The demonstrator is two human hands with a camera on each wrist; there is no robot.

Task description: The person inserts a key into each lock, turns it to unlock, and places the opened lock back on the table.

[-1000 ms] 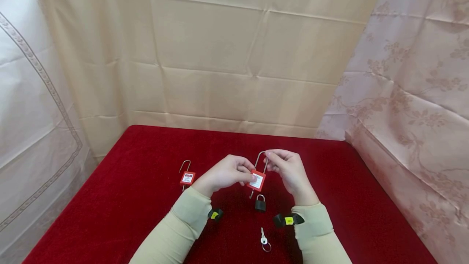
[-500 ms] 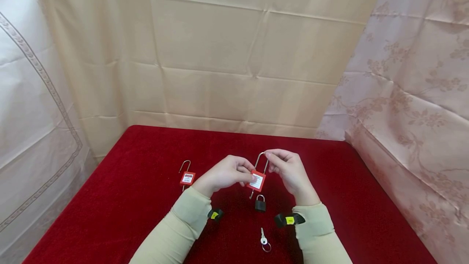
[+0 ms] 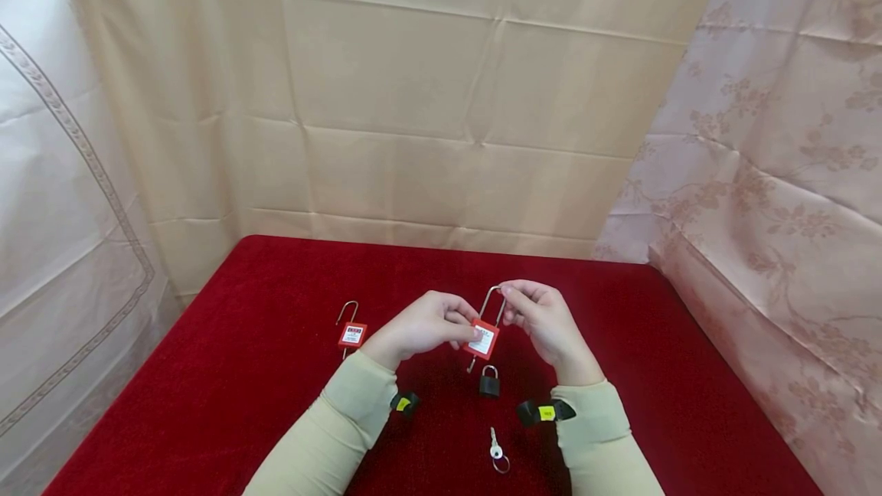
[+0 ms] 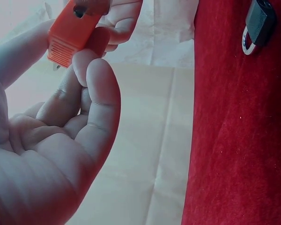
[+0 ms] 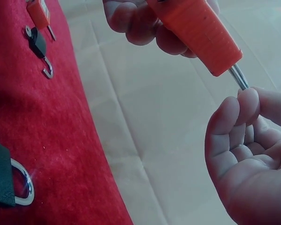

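Inside the table's far edge [image 3: 386,253], left hand [image 3: 429,325] pinches red padlock [image 3: 485,342], right hand [image 3: 542,321] its shackle [image 5: 239,77], probably adjusting; steadiness needed next

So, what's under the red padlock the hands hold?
Beneath the red padlock, a slim metal piece sticks out; its upper end is hidden. A black padlock shows lower in the head view; whether it is directly underneath is unclear.

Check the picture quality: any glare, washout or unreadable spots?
Head: print on the held red padlock is unreadable; left wrist: upper left washed out, black padlock dark; right wrist: bright glint on the shackle of the nearer black padlock.
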